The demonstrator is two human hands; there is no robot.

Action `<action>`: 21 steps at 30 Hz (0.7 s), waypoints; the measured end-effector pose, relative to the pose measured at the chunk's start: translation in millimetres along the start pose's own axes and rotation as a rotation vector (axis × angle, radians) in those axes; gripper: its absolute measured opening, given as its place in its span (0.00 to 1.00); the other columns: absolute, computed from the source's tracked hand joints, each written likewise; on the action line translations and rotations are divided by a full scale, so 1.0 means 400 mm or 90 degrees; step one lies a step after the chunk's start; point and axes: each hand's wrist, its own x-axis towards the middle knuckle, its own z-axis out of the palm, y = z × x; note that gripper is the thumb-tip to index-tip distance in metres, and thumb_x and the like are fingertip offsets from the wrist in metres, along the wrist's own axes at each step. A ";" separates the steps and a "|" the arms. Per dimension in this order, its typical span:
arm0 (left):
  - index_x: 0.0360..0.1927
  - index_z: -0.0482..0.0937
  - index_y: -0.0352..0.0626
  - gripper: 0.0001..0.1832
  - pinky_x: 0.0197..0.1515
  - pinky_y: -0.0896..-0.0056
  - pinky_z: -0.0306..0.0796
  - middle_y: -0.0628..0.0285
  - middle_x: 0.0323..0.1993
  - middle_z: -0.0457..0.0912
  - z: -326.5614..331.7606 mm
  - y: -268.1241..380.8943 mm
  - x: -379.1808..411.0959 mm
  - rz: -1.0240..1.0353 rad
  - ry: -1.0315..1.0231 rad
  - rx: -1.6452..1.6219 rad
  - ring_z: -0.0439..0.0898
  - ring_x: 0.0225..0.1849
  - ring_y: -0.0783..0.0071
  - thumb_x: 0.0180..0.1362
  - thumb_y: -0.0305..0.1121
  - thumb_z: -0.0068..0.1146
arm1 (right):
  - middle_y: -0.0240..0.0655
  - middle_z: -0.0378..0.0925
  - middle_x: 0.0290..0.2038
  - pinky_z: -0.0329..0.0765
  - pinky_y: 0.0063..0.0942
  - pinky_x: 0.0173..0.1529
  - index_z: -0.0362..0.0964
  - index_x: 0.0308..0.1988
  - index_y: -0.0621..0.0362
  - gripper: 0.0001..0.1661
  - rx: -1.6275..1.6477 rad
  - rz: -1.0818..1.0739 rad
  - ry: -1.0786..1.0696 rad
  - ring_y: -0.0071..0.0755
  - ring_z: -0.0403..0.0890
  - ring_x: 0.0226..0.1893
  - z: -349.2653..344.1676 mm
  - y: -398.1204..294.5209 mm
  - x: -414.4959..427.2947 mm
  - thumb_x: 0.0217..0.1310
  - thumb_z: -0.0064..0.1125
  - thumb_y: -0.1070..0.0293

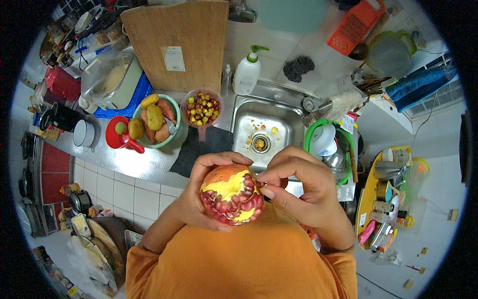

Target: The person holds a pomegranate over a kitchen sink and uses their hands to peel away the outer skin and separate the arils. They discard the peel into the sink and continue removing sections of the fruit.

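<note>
A partly peeled pomegranate [231, 196] rests in my left hand [199, 190], whose fingers wrap its left side and top. Orange-brown rind covers its upper part; below are yellow pith and exposed dark red seeds. My right hand [302, 187] is at the fruit's right edge, thumb and forefinger pinched on a bit of peel there. A reddish-brown piece [284, 183] shows under the right fingers, partly hidden. Beyond the hands is a steel sink [242, 116], with scraps of yellow and orange peel [275, 130] around and in its drain [260, 144].
Left of the sink are a strainer of jujubes [202, 108], a green bowl [177, 123] of potatoes and sweet potatoes, a red ladle [114, 130] and a black cloth [209, 145]. A soap bottle [246, 74] stands behind. A green basket [351, 149] of dishes sits right.
</note>
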 end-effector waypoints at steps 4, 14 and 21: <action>0.61 0.56 0.45 0.53 0.66 0.55 0.62 0.45 0.61 0.62 0.004 0.001 -0.003 0.004 -0.029 0.031 0.62 0.67 0.56 0.32 0.29 0.81 | 0.34 0.75 0.32 0.70 0.19 0.32 0.79 0.36 0.61 0.09 -0.016 0.073 -0.048 0.22 0.74 0.29 -0.014 -0.004 -0.002 0.50 0.67 0.79; 0.61 0.56 0.45 0.51 0.66 0.56 0.60 0.46 0.61 0.62 0.012 0.005 -0.003 -0.029 -0.046 0.118 0.64 0.65 0.56 0.35 0.30 0.80 | 0.36 0.75 0.32 0.73 0.22 0.33 0.75 0.33 0.63 0.08 -0.127 0.045 -0.117 0.27 0.78 0.30 -0.031 -0.021 0.007 0.51 0.66 0.80; 0.62 0.55 0.45 0.52 0.65 0.57 0.61 0.47 0.61 0.62 0.008 -0.001 -0.004 -0.029 -0.047 0.133 0.65 0.65 0.58 0.36 0.30 0.80 | 0.36 0.75 0.31 0.75 0.22 0.34 0.73 0.33 0.63 0.08 -0.109 0.047 -0.107 0.28 0.78 0.30 -0.019 -0.013 0.006 0.51 0.64 0.82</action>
